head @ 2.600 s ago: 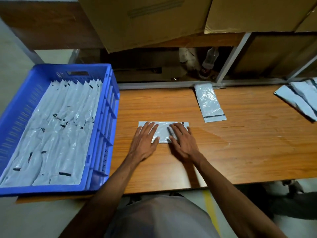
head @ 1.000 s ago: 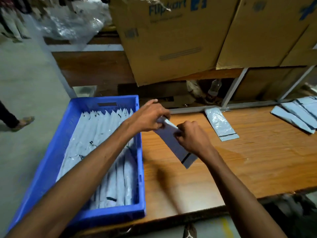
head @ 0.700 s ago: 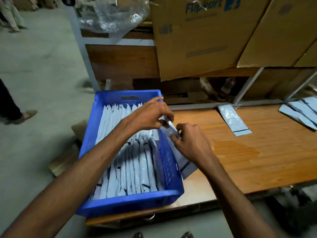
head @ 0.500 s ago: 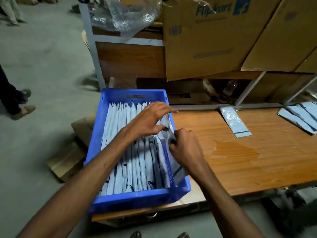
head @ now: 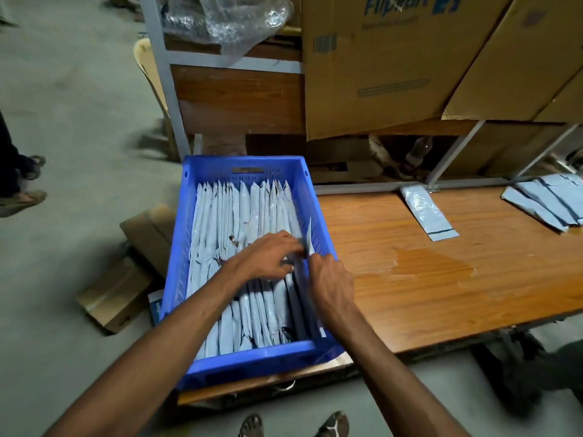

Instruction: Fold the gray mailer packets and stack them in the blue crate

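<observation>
Packet point(head: 308, 239) now lowered into crate point(head: 202, 165); both hands apparently gripping.

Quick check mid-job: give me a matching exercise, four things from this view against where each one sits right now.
Things:
1. blue crate
2. single mailer packet
3. unfolded packets
4. flattened cardboard

Places:
A. on the floor, left of the crate
B. fanned out at the table's far right edge
C. at the left end of the wooden table
D. alone on the table near its back rail

Pairs: 1-C, 2-D, 3-B, 4-A
</observation>
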A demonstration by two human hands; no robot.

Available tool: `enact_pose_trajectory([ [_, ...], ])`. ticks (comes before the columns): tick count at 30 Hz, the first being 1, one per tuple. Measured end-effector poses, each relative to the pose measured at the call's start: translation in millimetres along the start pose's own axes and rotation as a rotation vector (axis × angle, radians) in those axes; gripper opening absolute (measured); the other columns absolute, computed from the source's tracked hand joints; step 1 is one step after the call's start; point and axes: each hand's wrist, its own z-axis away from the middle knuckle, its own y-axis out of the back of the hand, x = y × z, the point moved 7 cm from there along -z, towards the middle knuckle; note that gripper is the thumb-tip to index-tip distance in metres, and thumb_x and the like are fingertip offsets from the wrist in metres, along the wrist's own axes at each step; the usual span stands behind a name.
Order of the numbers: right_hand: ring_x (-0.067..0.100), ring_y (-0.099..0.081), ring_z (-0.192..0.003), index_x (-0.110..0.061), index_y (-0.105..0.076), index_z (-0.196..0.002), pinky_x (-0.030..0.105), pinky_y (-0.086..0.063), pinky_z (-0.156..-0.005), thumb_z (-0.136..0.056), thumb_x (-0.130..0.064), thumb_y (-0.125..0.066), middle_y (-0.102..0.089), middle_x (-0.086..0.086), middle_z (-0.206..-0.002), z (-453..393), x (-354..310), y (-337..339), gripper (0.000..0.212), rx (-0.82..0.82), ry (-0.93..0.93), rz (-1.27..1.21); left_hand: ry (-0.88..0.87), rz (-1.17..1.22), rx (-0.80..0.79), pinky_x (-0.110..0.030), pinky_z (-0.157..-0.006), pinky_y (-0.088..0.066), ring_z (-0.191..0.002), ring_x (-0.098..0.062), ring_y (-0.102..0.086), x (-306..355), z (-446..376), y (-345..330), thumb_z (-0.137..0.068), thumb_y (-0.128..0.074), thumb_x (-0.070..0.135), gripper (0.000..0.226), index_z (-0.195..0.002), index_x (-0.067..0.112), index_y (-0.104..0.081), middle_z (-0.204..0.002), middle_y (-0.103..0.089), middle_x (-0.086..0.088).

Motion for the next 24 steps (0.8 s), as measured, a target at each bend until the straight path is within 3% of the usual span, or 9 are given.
enact_pose_trajectory([
  [4, 0.034, -0.058, -0.125, -0.012, -0.053, -0.131, 0.043, -0.049, -0.096, -0.109, -0.012, -0.039, -0.057, 0.013, -0.133, -1, -3, -13, 0.026, -0.048, 0.013, -0.010, -0.017, -0.152, -0.101, -0.043, -0.103, -0.040, -0.126, -0.022, -0.048, -4, -3, -15, -0.095, -0.057, 0.032, 0.033, -0.124, 0.024, -0.070, -0.141, -0.058, 0.005],
  [7, 0.035, -0.060, -0.125, -0.010, -0.054, -0.131, 0.044, -0.051, -0.094, -0.109, -0.007, -0.038, -0.059, 0.013, -0.134, -3, -5, -22, 0.028, -0.075, -0.005, 0.008, -0.001, -0.225, -0.100, -0.043, -0.110, -0.032, -0.126, -0.019, -0.045, -14, -4, -14, -0.094, -0.044, 0.039, 0.041, -0.123, 0.030, -0.072, -0.131, -0.061, 0.008],
  [11, 0.028, -0.059, -0.130, -0.010, -0.043, -0.138, 0.041, -0.052, -0.094, -0.110, -0.009, -0.036, -0.056, 0.008, -0.139, -9, -13, -27, 0.029, -0.064, 0.009, 0.032, 0.051, -0.174, -0.088, -0.045, -0.112, -0.030, -0.129, -0.019, -0.043, -18, -4, -14, -0.093, -0.038, 0.052, 0.053, -0.125, 0.029, -0.073, -0.133, -0.061, 0.010],
  [15, 0.032, -0.058, -0.128, -0.011, -0.044, -0.136, 0.043, -0.050, -0.091, -0.109, -0.009, -0.039, -0.054, 0.011, -0.137, -12, -18, -25, 0.028, -0.076, 0.057, 0.001, 0.055, -0.165, -0.087, -0.043, -0.108, -0.032, -0.126, -0.019, -0.044, -20, -3, -15, -0.094, -0.056, 0.046, 0.033, -0.116, 0.031, -0.075, -0.127, -0.063, 0.012],
  [19, 0.041, -0.059, -0.108, -0.014, -0.049, -0.124, 0.041, -0.034, -0.072, -0.108, -0.014, -0.037, -0.057, 0.013, -0.112, 2, -10, -18, 0.020, 0.027, 0.121, -0.078, 0.118, -0.146, -0.094, -0.042, -0.104, -0.035, -0.114, -0.018, -0.048, -26, -4, -11, -0.083, -0.064, 0.039, 0.007, -0.083, 0.032, -0.062, -0.097, -0.059, 0.014],
  [21, 0.044, -0.057, -0.100, -0.017, -0.051, -0.114, 0.041, -0.032, -0.068, -0.107, -0.021, -0.042, -0.048, 0.010, -0.095, 7, -7, -14, 0.012, 0.057, 0.126, -0.182, 0.178, -0.146, -0.114, -0.041, -0.103, -0.036, -0.107, -0.017, -0.048, -32, -4, -11, -0.081, -0.070, 0.041, 0.021, -0.076, 0.030, -0.053, -0.087, -0.055, 0.012],
  [24, 0.047, -0.057, -0.098, -0.018, -0.051, -0.107, 0.041, -0.033, -0.067, -0.106, -0.021, -0.045, -0.042, 0.008, -0.088, 0, -6, -14, 0.006, 0.034, 0.094, -0.235, 0.217, -0.147, -0.115, -0.040, -0.107, -0.034, -0.109, -0.017, -0.048, -35, -3, -11, -0.081, -0.073, 0.045, 0.028, -0.075, 0.028, -0.051, -0.090, -0.059, 0.006],
])
